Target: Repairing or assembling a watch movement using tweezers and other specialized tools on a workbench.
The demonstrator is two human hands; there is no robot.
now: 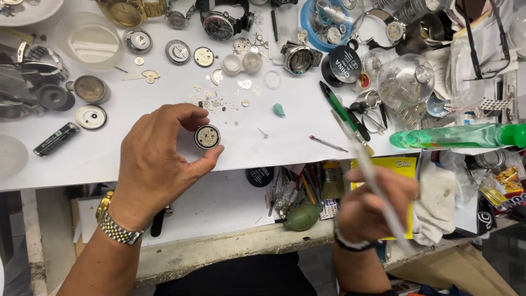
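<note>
The person sits at a crowded white worktable (285,140) covered with watch parts. The left hand (159,159), which wears a two-tone metal bracelet watch (112,222) on the wrist, pinches a small round watch movement (207,136) between the thumb and the fingertips. The movement is held at its rim, face up, low above the near part of the white surface, probably so that the fingers do not touch the delicate works inside and the open side stays visible.

The right hand (378,203) is nearer to the person, over the near edge of the table, and is closed around a long, thin pale tool (375,186). The tool is blurred, so I cannot tell what kind it is; it points up and away toward the far side, well apart from the movement.

Far from the left hand lie tiny loose gears and screws (219,101), spread on the white sheet where they are easy to see. A small teal drop-shaped piece (279,110) lies to the right of them. Further right there is a green-handled tool (339,109) and a clear green spray bottle (460,136) lying on its side. An olive rubber blower (302,217) rests in the open drawer below the table edge.
</note>
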